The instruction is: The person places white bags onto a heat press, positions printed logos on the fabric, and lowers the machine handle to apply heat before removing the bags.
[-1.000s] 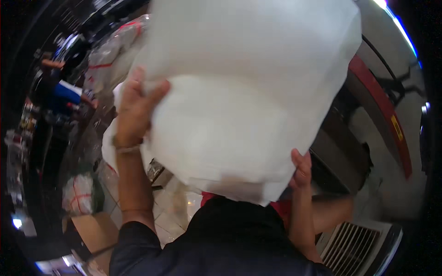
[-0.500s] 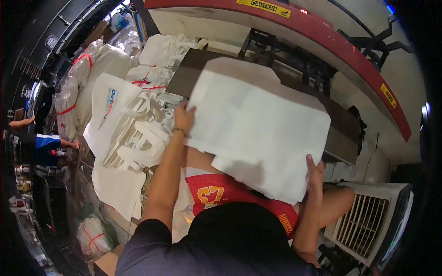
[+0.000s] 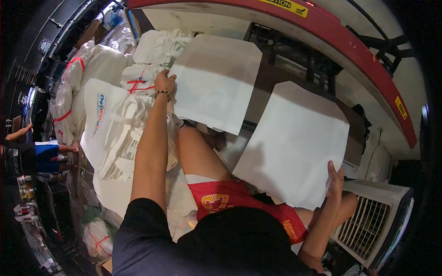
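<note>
Two flat white sheets with clipped corners, fabric-like, lie apart over a dark brown board [image 3: 272, 76]. My left hand [image 3: 165, 83] is closed on the left edge of the left white sheet [image 3: 214, 80], with the thumb on top. The right white sheet [image 3: 294, 142] slants toward my lap, and its lower right edge is pinched in my right hand [image 3: 335, 179]. The fingers beneath both sheets are partly hidden. Beside my left forearm is a heap of white cloth bags [image 3: 126, 142], the top one printed in blue and red.
A red curved machine beam [image 3: 368, 60] with yellow labels arches over the board. White bundles [image 3: 69, 110] tied in red stand at the left. A grilled white appliance [image 3: 368, 216] sits by my right knee. At the far left, another person [image 3: 41, 149] is partly visible.
The white sheets, overlapping before, are now spread apart. My left hand has moved left and up with one; my right hand has moved slightly right and down with the other.
</note>
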Demonstrator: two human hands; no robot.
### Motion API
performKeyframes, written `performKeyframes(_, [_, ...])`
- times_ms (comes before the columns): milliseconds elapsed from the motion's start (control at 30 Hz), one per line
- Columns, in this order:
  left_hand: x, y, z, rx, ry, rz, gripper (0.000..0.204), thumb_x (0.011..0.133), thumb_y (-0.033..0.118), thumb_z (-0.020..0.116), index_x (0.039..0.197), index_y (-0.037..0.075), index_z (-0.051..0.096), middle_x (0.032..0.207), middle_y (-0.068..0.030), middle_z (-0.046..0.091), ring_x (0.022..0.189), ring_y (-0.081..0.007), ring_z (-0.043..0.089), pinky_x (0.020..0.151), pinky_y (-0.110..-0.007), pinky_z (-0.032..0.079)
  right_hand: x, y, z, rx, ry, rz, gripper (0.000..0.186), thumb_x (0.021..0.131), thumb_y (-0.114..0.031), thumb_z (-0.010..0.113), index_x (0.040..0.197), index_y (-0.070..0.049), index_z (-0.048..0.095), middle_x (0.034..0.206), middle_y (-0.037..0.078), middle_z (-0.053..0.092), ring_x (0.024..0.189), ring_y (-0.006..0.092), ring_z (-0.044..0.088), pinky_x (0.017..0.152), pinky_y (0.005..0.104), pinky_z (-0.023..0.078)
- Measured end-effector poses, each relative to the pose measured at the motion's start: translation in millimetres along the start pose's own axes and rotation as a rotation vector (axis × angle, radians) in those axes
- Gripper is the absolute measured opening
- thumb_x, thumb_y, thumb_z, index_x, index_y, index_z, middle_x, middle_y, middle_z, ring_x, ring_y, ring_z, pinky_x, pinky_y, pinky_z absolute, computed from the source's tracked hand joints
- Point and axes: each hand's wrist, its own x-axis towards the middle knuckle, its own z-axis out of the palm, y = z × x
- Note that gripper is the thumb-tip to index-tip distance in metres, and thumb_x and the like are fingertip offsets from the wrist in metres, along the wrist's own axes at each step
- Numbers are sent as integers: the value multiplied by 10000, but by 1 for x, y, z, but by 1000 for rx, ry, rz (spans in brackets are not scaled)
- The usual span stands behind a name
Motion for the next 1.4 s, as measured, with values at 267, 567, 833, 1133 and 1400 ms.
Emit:
performKeyframes(267, [-87, 55, -105, -57, 465, 613, 339, 779, 162, 769, 1079, 42, 667, 1055, -171, 658, 1003, -340, 628, 877, -426, 490, 6, 12, -5, 14, -51, 60, 914, 904, -277, 733, 1508, 98, 159, 1529, 274, 283, 1394, 366, 332, 1160, 446, 247])
performKeyframes(567, [-131, -185, -165, 661, -166, -545, 828, 890, 745, 344, 1577, 372, 71, 1635, -195, 95, 1424, -596, 105, 1060, -791, 93, 12, 15, 16, 55, -130, -61, 720, 953, -209, 669, 1499, 31, 267, 1483, 178, 397, 1335, 285, 412, 1128, 389, 321])
performKeyframes(833, [-148, -105, -197, 570, 404, -85, 539, 990, 487, 471, 1321, 76, 581, 1345, -233, 558, 1239, -366, 544, 1023, -525, 420, 15, 16, -5, -48, -32, -21, 676, 949, -223, 682, 1436, 90, 333, 1419, 195, 458, 1275, 265, 473, 1089, 375, 365])
performKeyframes(1133, [-128, 12, -57, 302, 84, 262, 669, 867, 411, 700, 1338, -13, 486, 1293, -361, 493, 1105, -463, 596, 986, -507, 452, 5, 5, 7, 5, -164, -21, 606, 916, -266, 723, 1352, 55, 452, 1313, 156, 562, 1205, 250, 530, 1044, 372, 401])
performKeyframes(1400, [-124, 16, -53, 231, -113, -120, 717, 835, 327, 726, 1373, -39, 425, 1245, -322, 568, 1096, -455, 613, 957, -480, 479, -9, -2, 5, 126, -193, 3, 562, 916, -227, 714, 1348, 42, 475, 1299, 141, 582, 1167, 236, 552, 1032, 354, 414])
